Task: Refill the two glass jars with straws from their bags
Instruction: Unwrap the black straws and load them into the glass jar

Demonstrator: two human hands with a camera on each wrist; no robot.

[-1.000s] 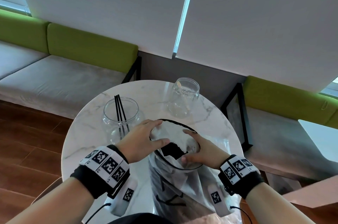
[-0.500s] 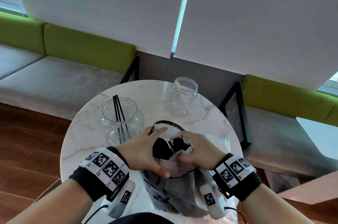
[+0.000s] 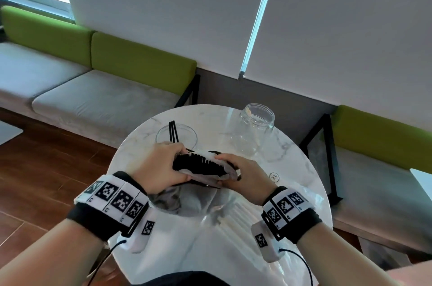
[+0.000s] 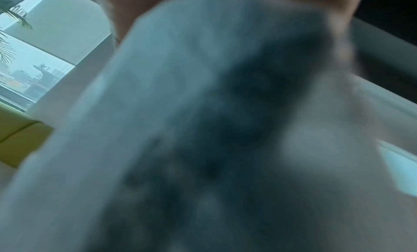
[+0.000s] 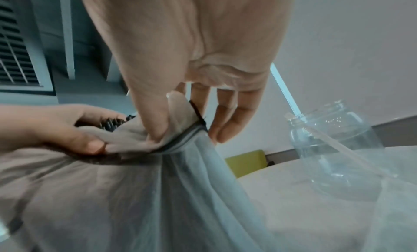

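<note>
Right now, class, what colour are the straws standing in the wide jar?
Black: the straws stand in the wide jar, clearest in the head view.

Both forearms reach forward, wrists banded. The left hand (image 3: pixel 161 166) and right hand (image 3: pixel 243 177) sit close together, knuckles up, fingers curled; the right thumb (image 5: pixel 155 116) and forefinger pinch in a tight grip.

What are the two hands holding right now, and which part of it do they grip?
Both grip the bag of black straws by its open mouth: the left hand bunches the left edge, and the right hand pinches the drawstring rim at the right.
</note>
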